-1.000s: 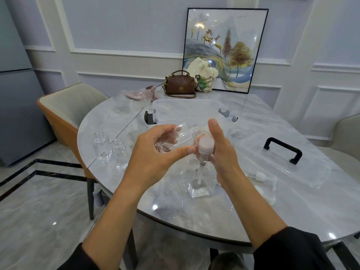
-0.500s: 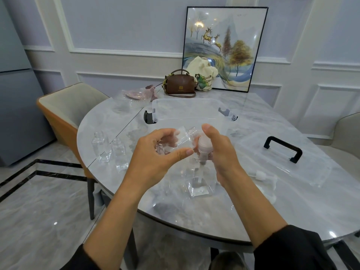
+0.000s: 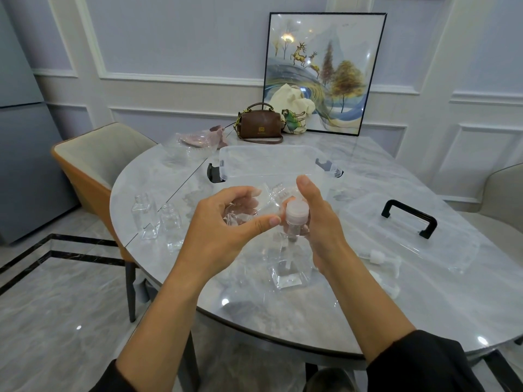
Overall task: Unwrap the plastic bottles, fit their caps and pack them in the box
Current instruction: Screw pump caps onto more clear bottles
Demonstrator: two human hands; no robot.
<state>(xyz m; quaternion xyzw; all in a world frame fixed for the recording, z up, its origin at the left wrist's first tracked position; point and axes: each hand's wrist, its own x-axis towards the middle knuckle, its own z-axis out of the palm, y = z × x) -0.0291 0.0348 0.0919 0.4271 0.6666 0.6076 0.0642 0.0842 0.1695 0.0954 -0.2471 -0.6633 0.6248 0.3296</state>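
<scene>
Right thumb (image 3: 307, 189) straighter; right grip (image 3: 321, 222) round frosted cap (image 3: 296, 212), left grip (image 3: 223, 230) round clear bottle (image 3: 267, 197).

The left hand (image 3: 223, 227) grips a clear bottle (image 3: 268, 197) tilted on its side above the table (image 3: 283, 321). The right hand (image 3: 319, 222) holds a cap (image 3: 296, 213) just beside the bottle's neck. The open box (image 3: 268, 159) stands behind them, with its lid (image 3: 441, 250) on the right.
</scene>
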